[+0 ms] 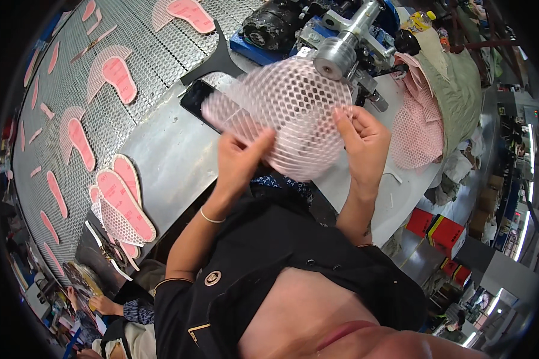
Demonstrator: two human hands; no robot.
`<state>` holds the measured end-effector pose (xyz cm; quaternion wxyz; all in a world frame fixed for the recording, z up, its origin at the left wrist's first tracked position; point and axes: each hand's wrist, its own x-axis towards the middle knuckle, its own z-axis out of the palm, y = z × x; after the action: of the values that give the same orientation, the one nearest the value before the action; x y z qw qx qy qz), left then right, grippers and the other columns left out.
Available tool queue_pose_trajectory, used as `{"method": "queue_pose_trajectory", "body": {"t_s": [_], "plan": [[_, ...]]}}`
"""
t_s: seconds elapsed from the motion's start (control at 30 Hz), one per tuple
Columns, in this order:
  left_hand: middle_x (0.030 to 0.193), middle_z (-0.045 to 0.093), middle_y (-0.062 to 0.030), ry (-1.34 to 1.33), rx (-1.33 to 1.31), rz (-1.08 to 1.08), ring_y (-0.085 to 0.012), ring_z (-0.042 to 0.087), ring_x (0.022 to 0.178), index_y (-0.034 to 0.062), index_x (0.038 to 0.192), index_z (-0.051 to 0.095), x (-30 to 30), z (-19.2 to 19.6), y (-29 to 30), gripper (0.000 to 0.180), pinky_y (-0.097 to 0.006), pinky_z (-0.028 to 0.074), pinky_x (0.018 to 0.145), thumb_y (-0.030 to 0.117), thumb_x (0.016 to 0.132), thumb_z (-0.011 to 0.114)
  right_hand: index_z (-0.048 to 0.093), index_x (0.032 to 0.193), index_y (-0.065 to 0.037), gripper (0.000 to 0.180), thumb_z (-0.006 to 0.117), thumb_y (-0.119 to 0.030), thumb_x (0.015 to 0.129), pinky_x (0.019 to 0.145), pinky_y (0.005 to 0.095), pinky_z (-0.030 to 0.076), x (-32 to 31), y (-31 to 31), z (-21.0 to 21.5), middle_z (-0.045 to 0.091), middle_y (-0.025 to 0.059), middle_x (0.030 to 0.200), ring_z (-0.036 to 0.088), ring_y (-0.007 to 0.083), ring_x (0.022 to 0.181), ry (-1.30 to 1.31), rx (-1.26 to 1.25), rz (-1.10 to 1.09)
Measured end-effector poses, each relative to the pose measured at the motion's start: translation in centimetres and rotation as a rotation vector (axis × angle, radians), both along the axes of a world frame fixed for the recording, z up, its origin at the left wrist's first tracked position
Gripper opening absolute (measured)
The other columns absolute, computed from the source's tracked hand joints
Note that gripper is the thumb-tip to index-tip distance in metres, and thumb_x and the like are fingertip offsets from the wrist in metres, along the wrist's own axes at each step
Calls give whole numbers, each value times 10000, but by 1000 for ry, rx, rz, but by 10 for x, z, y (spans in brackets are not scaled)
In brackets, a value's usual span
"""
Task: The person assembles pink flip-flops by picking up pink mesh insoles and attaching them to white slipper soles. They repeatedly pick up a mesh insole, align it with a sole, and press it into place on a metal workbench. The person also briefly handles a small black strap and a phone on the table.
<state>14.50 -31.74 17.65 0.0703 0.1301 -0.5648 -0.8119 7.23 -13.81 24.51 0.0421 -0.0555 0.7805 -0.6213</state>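
Both my hands hold up a pale pink mesh shoe upper [305, 102], blurred by motion, with large round holes. My left hand [242, 157] pinches its lower left part, near a strip that sticks out to the left. At its right edge, my right hand [363, 140] grips the mesh between thumb and fingers. Just behind the mesh stands a machine with a round metal roller [334, 58], partly covered by the upper. A dark phone [196, 99] lies on the metal table to the left of the mesh.
A wire-mesh conveyor [60, 137] at left carries several pink insoles, some with mesh uppers. A pile of insoles [126, 203] lies at the metal table's left edge. Pink mesh pieces [416, 134] lie by a green cloth [452, 84] at right. Another person's hand [103, 305] shows lower left.
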Motion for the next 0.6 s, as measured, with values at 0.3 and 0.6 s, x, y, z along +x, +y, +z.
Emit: {"method": "queue_pose_trajectory", "body": {"t_s": [0.3,0.6], "plan": [[662,603,-65,13,376,-374,-110,563,545,46,823,550,10,-15,55,455,-228,463,529,400,1013,338,643,975,44,139,654,-3,845,702,200,464,-3,11,-4,675,66,868,600,78,805,293,92,-171],[873,594,-149,-9,491,-102,-176,584,577,39,1011,499,4,-19,37,533,-252,455,500,504,1002,238,635,1009,29,151,617,0,861,734,250,483,27,-10,-15,681,85,906,628,129,844,275,2,-20]]}}
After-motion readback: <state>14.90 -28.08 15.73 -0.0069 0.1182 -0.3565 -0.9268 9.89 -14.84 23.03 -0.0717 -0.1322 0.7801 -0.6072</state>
